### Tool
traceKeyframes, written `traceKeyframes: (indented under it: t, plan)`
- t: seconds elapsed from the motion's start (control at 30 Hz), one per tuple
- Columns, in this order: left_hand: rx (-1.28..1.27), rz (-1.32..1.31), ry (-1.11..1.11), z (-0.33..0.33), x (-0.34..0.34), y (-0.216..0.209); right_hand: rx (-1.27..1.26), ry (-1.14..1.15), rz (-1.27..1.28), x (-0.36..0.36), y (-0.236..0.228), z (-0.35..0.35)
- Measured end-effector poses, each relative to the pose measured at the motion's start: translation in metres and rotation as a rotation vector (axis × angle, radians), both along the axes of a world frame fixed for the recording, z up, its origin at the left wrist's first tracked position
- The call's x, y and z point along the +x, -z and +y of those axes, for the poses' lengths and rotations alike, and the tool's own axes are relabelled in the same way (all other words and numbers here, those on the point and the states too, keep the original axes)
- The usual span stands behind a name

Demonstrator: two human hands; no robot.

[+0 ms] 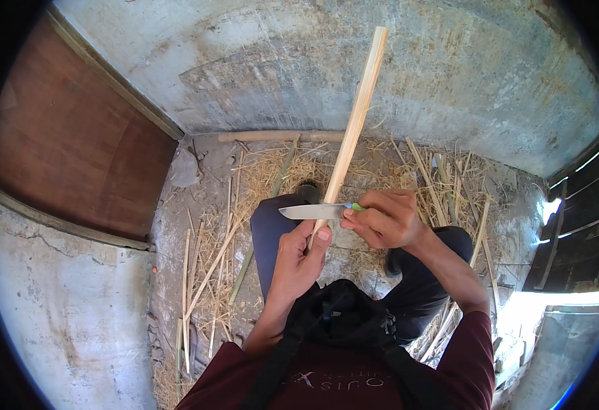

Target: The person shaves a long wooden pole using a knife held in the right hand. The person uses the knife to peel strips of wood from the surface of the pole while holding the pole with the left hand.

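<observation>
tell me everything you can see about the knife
The knife has a plain, pale metal blade and a green handle, of which only a small tip shows. The right hand grips the handle. The blade lies nearly level, point toward the person's left, set crosswise against the long pale stick just above the left hand, which holds the stick upright and tilted.

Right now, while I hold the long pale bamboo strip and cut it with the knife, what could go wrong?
1. The steel knife blade lies across the long pale bamboo strip just above the left hand's thumb; a slip could cut it.
2. The right hand grips the green handle close to the blade.
3. The strip's far end stands free, so it may twist.
</observation>
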State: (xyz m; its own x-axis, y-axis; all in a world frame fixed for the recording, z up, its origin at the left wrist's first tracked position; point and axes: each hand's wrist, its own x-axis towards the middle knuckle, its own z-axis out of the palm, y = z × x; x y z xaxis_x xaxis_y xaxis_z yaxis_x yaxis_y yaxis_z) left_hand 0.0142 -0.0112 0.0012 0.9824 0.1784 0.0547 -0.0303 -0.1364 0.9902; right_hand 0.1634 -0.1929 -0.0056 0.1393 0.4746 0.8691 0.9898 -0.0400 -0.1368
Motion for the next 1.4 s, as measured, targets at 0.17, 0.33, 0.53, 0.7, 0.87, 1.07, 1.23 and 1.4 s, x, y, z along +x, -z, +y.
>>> traceKeyframes:
  t: [0.17,0.33,0.53,0.7,0.87,1.07,1.23,1.4]
  plan:
    - [0.017,0.033,-0.037,0.004,0.002,0.012,0.013,0.002,-0.029,-0.002,-0.001,0.002]
    - [0.062,0.006,-0.102,-0.004,0.005,0.012,0.018,0.04,-0.014,-0.001,-0.003,-0.001]
    - [0.151,-0.02,-0.116,-0.006,0.001,0.015,0.056,0.06,0.003,0.005,-0.008,-0.003]
    - [0.2,-0.036,-0.137,-0.009,0.001,0.011,0.068,0.073,0.004,0.011,-0.008,-0.007]
    - [0.229,-0.032,-0.142,-0.008,-0.004,0.011,0.12,0.159,0.063,0.028,-0.001,-0.015]
    - [0.218,-0.013,-0.128,-0.007,-0.005,0.007,0.123,0.168,0.049,0.027,-0.002,-0.015]
    - [0.282,-0.022,-0.11,-0.009,-0.008,0.005,0.088,0.086,0.041,0.017,-0.009,-0.01]
    - [0.311,0.006,-0.095,-0.014,-0.011,0.001,0.126,0.108,0.063,0.022,-0.007,-0.014]
